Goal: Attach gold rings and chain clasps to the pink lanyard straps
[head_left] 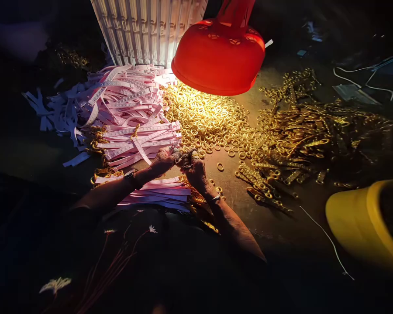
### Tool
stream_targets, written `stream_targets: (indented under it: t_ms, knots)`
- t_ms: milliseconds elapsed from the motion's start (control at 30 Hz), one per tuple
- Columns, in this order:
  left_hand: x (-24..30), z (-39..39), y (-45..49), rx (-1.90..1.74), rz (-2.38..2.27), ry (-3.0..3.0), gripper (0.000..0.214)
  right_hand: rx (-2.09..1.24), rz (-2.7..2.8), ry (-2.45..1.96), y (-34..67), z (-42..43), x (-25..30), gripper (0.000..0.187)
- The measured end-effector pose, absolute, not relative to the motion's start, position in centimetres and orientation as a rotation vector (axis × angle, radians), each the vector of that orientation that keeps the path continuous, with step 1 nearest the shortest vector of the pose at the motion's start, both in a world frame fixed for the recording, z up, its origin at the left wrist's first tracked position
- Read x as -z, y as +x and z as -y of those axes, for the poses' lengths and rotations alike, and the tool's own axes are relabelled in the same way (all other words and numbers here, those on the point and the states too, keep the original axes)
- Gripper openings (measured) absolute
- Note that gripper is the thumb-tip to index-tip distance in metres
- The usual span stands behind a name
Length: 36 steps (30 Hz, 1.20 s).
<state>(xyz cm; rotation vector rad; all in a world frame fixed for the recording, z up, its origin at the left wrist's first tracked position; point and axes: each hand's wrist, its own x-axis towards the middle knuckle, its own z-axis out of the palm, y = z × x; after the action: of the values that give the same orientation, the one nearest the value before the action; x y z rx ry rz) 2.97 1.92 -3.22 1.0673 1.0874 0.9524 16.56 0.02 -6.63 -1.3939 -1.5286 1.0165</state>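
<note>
a dim work surface (245, 218) spread before you, lit near its middle. across its left lay a broad heap of pink straps (127, 100), the nearer ones in rough rows with gold fittings (98, 137) at their left ends. on the right sprawled a pile of gold clasps (290, 144). a red lamp (219, 56) hung above a bright heap of gold rings (203, 122), just beyond your hands. a yellow tub (350, 218) stood at the lower right, well apart. your left hand (163, 160) and right hand (194, 168) met between straps and rings, fingers curled in, tips close together. whether they pinched anything, or how far open each grip was, could not be told; your fingers hid it. such close fingertip work probably called for light, steady pressure, wrists low, and hands nearer the lamplight. one loose ring (220, 170) lay just right of your right hand.
</note>
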Motion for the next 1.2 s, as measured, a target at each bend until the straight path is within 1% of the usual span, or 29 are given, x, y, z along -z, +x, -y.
stream_targets:
  t_ms: [100, 200, 300, 367, 433, 533, 600, 667, 733, 767, 833, 900, 967, 1067, 1200]
  knots:
    - [3.3, -2.2, 2.8, -0.936, -1.152, 1.069, 0.019, -1.075, 1.56, -1.45, 17.2, -0.7, 6.7, 0.041]
    - [3.7, -2.5, 2.6, -0.857, -1.205, 1.066, 0.015, -1.239, 1.471, -1.419, 17.5, -1.4, 6.7, 0.045]
    - [4.7, -3.1, 2.4, -0.756, -1.155, 1.078, 0.015, -1.358, 1.358, -1.348, 17.2, -1.8, 6.9, 0.045]
    - [5.2, -3.5, 2.5, -0.758, -1.093, 1.124, 0.017, -1.329, 1.338, -1.315, 16.9, -2.1, 7.2, 0.041]
    - [5.5, -4.0, 2.6, -0.816, -1.051, 1.17, 0.022, -1.185, 1.387, -1.318, 16.8, -2.2, 7.5, 0.038]
    - [5.7, -4.6, 2.4, -0.868, -1.067, 1.124, 0.03, -0.749, 1.559, -1.398, 16.8, -2.3, 7.9, 0.032]
    - [5.8, -4.9, 2.0, -0.781, -1.1, 1.037, 0.031, -0.49, 1.698, -1.428, 16.8, -2.2, 8.1, 0.027]
    - [6.0, -5.2, 1.4, -0.621, -1.126, 0.98, 0.028, -0.394, 1.802, -1.404, 16.8, -2.1, 8.2, 0.025]
    - [6.4, -5.3, 1.0, -0.533, -1.123, 0.998, 0.026, -0.446, 1.793, -1.352, 16.7, -2.4, 7.9, 0.025]
    - [6.5, -5.2, 1.0, -0.55, -1.114, 1.027, 0.025, -0.515, 1.732, -1.323, 16.8, -2.7, 7.7, 0.026]
    - [6.7, -4.9, 1.2, -0.673, -1.095, 1.076, 0.026, -0.719, 1.525, -1.242, 17.3, -3.7, 6.8, 0.03]
    - [6.7, -4.5, 1.5, -0.791, -1.07, 1.085, 0.031, -0.944, 1.311, -1.122, 18.5, -4.8, 5.7, 0.033]
    - [6.5, -4.1, 1.7, -0.835, -1.053, 1.064, 0.038, -1.09, 1.177, -1.032, 20.0, -5.6, 4.5, 0.033]
    - [6.0, -3.8, 2.0, -0.845, -1.003, 0.963, 0.043, -1.135, 1.12, -1.047, 21.4, -5.3, 3.5, 0.033]
    - [5.2, -3.5, 2.3, -0.869, -1.002, 0.847, 0.037, -1.174, 1.199, -1.214, 20.1, -3.1, 3.9, 0.039]
